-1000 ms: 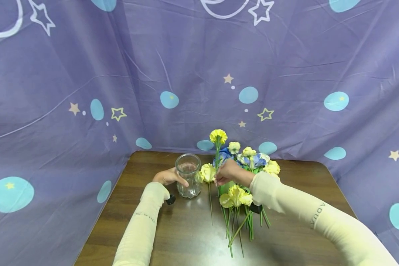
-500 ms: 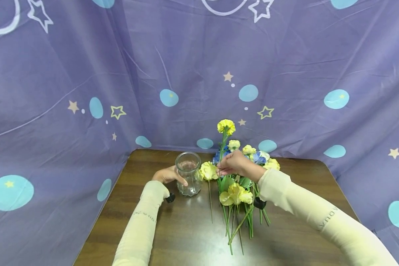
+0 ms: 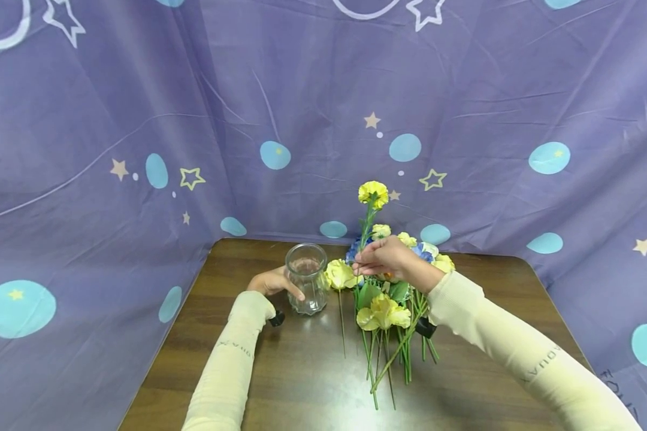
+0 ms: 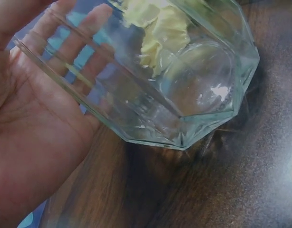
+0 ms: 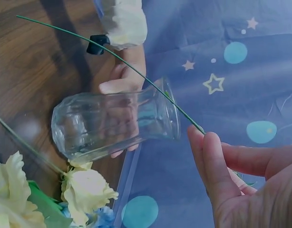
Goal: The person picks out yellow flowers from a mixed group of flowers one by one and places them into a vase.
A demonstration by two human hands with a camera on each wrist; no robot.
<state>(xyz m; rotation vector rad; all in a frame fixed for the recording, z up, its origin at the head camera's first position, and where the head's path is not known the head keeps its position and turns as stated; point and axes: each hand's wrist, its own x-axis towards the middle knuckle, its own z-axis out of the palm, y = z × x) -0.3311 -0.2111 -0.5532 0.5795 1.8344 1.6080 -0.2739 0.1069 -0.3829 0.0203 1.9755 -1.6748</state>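
Observation:
A clear glass vase [image 3: 308, 287] stands upright on the wooden table, with no stems in it. My left hand [image 3: 274, 282] grips its left side, thumb across the front; the left wrist view shows the fingers [image 4: 91, 57] through the faceted glass. To the right of the vase, my right hand [image 3: 386, 258] pinches the thin green stem of a yellow carnation [image 3: 374, 194] between thumb and fingertips. The bloom points up above the hand. In the right wrist view the stem [image 5: 122, 59] runs down past the vase mouth, its lower end free.
A single pale yellow flower [image 3: 341, 275] lies just right of the vase. Under and beyond the right hand is a pile of artificial flowers, with a yellow bloom [image 3: 384, 313] in front, blue flowers [image 3: 423, 252] behind, and several stems toward the near edge. A purple curtain [image 3: 323, 120] surrounds the table.
The right hand has lifted the yellow carnation upward and slightly to the right, away from the pile. The left hand stays on the vase.

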